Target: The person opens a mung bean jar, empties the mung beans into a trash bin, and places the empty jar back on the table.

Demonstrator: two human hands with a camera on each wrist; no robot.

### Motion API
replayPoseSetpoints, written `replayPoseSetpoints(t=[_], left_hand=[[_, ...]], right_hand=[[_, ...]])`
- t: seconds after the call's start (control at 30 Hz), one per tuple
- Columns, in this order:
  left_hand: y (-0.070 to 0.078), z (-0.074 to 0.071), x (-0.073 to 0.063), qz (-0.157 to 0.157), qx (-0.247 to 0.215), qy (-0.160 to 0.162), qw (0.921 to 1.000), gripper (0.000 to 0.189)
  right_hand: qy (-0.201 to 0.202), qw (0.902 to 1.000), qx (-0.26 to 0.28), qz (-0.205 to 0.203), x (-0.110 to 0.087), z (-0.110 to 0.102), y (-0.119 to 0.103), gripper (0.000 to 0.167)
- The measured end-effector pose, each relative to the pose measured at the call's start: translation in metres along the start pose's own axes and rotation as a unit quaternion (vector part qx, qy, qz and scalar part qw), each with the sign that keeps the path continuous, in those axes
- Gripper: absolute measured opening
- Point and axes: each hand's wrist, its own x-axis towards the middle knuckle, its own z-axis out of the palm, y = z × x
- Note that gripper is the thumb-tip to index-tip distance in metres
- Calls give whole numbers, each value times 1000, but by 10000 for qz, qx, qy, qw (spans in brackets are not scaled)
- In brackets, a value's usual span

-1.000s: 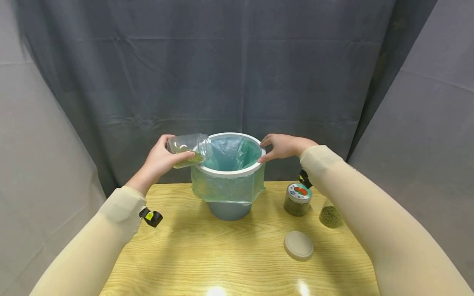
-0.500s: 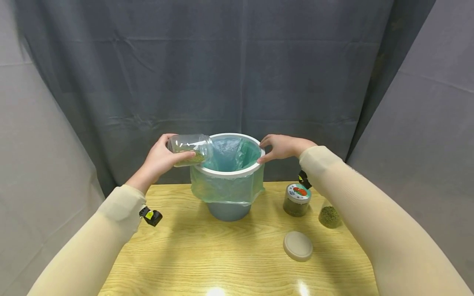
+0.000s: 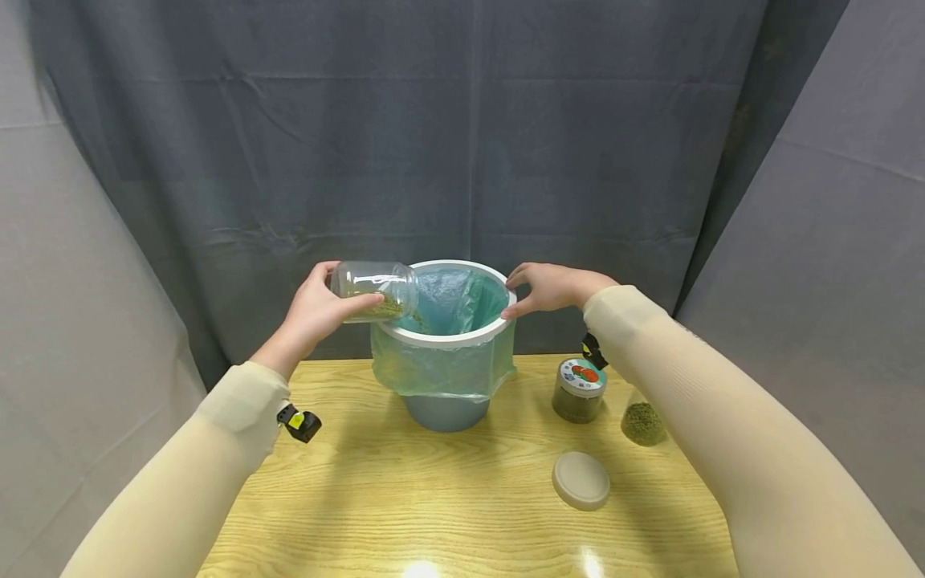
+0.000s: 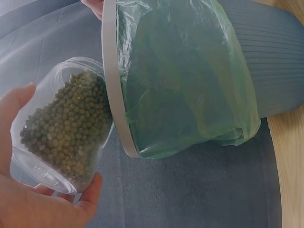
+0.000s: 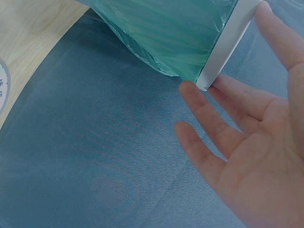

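In the head view, my left hand [image 3: 312, 311] grips a clear jar [image 3: 372, 275] tipped on its side, its mouth over the left rim of a trash can [image 3: 448, 414]. Green beans, likely mung beans [image 4: 66, 126], lie along the jar's lower side, and a few spill from the mouth into the can. A green plastic bag [image 3: 437, 371] lines the can and folds over its outside, under a white ring [image 3: 450, 341]. Opposite, my right hand [image 3: 552, 286] touches the ring with thumb and fingertips; in the right wrist view its fingers [image 5: 204, 111] are spread and fairly straight.
Right of the can stands a lidded jar [image 3: 578, 393] with a tomato picture on top. Another container of green beans [image 3: 643, 423] is partly hidden by my right sleeve. A beige round lid [image 3: 581, 480] lies nearer on the wooden table [image 3: 405, 498]. Grey curtains [image 3: 361, 160] surround the table.
The jar has moved slightly right, further over the rim, and has tilted a little more toward the can. Beans now fall from its mouth. The right hand stays on the ring.
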Motion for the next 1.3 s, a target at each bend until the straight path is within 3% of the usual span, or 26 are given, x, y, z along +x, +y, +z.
replayPoseSetpoints(t=[0.67, 1.3], left_hand=[[4, 5, 0, -2, 7, 17, 10000, 105], [10, 7, 2, 189, -59, 133, 9997, 101]], right_hand=[[-7, 10000, -19, 35, 1, 1, 2, 71], [-19, 10000, -3, 63, 2, 0, 0, 71]])
